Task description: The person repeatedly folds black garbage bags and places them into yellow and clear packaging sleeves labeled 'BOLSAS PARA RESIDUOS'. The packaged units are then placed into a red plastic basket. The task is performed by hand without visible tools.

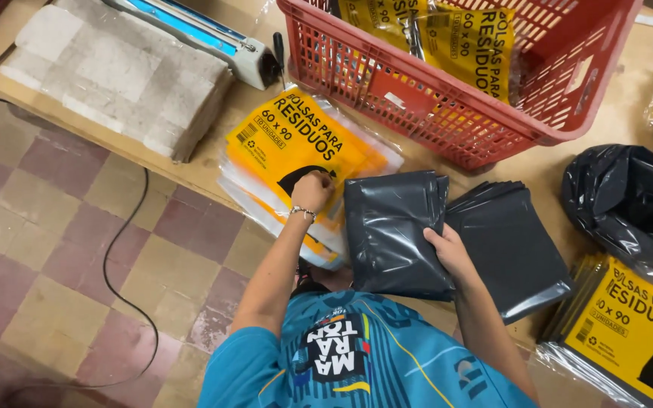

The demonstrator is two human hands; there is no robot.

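A: What takes up most of the bench?

B: The wooden worktable, with a red plastic basket at the top holding filled yellow packets. A heat sealer lies beside it on a pale block.

A: And the loose stock?

B: A crumpled heap of black bags at the right, then a flat stack of folded dark grey bags in the middle.

A: What do the hands have?

B: The right hand grips a folded grey bundle, fingers wrapped round its edge, just beside that stack. The left hand is curled almost into a fist on the stack of empty yellow sleeves, seemingly pinching the top one.

A: How far along?

B: Several packets sit finished in the basket; this bundle is not yet sleeved, and plenty of sleeves and bags remain.
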